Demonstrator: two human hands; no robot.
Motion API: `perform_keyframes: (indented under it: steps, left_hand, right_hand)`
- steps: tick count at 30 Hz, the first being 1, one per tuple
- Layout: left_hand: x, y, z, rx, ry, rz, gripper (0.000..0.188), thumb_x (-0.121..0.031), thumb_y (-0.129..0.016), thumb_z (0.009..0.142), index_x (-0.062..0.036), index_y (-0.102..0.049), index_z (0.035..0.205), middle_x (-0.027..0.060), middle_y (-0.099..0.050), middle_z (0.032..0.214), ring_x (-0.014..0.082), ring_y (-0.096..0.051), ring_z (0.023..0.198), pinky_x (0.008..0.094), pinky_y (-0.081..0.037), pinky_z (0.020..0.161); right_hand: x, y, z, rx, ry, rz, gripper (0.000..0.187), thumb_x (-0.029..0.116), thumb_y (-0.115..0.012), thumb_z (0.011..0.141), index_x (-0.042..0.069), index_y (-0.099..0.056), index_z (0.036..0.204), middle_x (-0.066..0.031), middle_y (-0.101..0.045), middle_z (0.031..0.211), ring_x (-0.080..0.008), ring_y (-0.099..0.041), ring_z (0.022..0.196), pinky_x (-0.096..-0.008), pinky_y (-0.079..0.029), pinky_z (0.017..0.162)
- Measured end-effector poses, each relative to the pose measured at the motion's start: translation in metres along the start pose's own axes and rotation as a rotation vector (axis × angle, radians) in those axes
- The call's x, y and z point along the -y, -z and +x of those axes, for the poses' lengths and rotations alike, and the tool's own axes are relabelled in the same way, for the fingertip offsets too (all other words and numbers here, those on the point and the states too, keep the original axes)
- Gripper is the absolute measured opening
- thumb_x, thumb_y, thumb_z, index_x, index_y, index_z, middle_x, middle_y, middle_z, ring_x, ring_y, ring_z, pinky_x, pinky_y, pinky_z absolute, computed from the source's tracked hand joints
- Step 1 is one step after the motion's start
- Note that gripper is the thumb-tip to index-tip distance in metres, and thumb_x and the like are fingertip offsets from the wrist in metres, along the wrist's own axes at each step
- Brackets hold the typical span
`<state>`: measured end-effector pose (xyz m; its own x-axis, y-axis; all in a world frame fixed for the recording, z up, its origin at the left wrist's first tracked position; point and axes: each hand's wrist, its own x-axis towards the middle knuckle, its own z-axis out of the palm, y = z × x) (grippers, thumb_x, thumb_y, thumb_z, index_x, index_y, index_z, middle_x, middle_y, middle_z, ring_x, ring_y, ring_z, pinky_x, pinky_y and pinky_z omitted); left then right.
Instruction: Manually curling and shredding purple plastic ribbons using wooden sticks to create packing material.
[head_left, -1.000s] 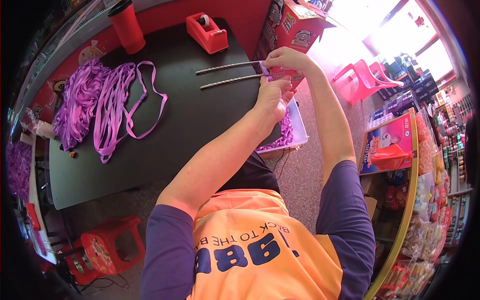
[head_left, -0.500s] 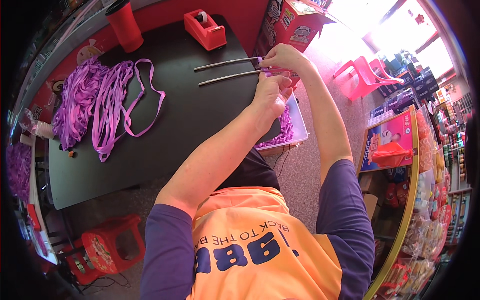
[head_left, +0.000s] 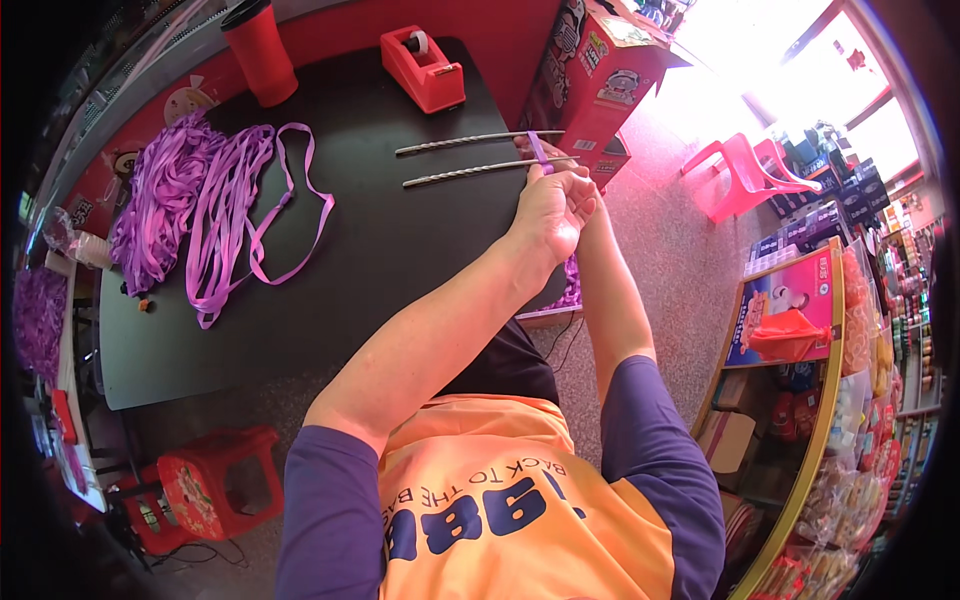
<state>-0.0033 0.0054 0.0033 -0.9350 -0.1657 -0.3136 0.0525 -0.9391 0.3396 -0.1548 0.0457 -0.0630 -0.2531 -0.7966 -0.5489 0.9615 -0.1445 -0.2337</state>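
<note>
The curled left hand (head_left: pixel 554 212) pinches a light-looking, soft purple ribbon (head_left: pixel 538 149), best held by its flat sides, across two metal rods (head_left: pixel 450 143) over the bench (head_left: pixel 350 290), but I can't tell what the mostly hidden right hand (head_left: pixel 523 147) grips.

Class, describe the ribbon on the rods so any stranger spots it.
Start at the black table. Near its right edge, two twisted metal rods run side by side. The ribbon is the purple strip spanning them, apart from the heaped ribbons on the left.
</note>
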Motion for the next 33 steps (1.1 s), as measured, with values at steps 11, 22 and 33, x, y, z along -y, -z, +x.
perform_keyframes:
  steps: [11, 22, 33]
  left_hand:
    - [0.004, -0.004, -0.001, 0.040, -0.006, 0.018, 0.048, 0.007, -0.052, 0.071, -0.0141, -0.040, 0.113, 0.0061, -0.051, 0.100, 0.0183, -0.054, 0.084, 0.0340, -0.042, 0.074]
    - [-0.001, -0.005, -0.007, -0.003, 0.014, 0.042, 0.037, 0.006, -0.052, 0.076, -0.0156, -0.045, 0.106, 0.0010, -0.053, 0.097, 0.0170, -0.053, 0.089, 0.0339, -0.041, 0.082]
    - [0.002, -0.005, -0.004, -0.004, -0.003, 0.076, 0.032, 0.003, -0.053, 0.077, -0.0140, -0.048, 0.103, 0.0022, -0.052, 0.099, 0.0195, -0.051, 0.093, 0.0359, -0.040, 0.084]
  right_hand:
    - [-0.031, 0.041, 0.027, 0.714, 0.497, -0.312, 0.066, 0.024, -0.051, 0.085, -0.005, -0.026, 0.139, -0.0170, -0.048, 0.126, -0.0167, -0.049, 0.110, -0.0221, -0.043, 0.085]
    - [-0.020, 0.012, -0.017, 0.284, 0.395, -0.167, 0.059, 0.011, -0.054, 0.080, -0.002, -0.036, 0.135, -0.0150, -0.039, 0.135, -0.0159, -0.063, 0.082, -0.0227, -0.054, 0.058]
    - [0.034, -0.022, -0.033, 0.262, 0.217, -0.933, 0.014, 0.014, -0.060, 0.087, 0.001, -0.061, 0.090, -0.0068, -0.064, 0.084, -0.0135, -0.062, 0.071, -0.0249, -0.051, 0.062]
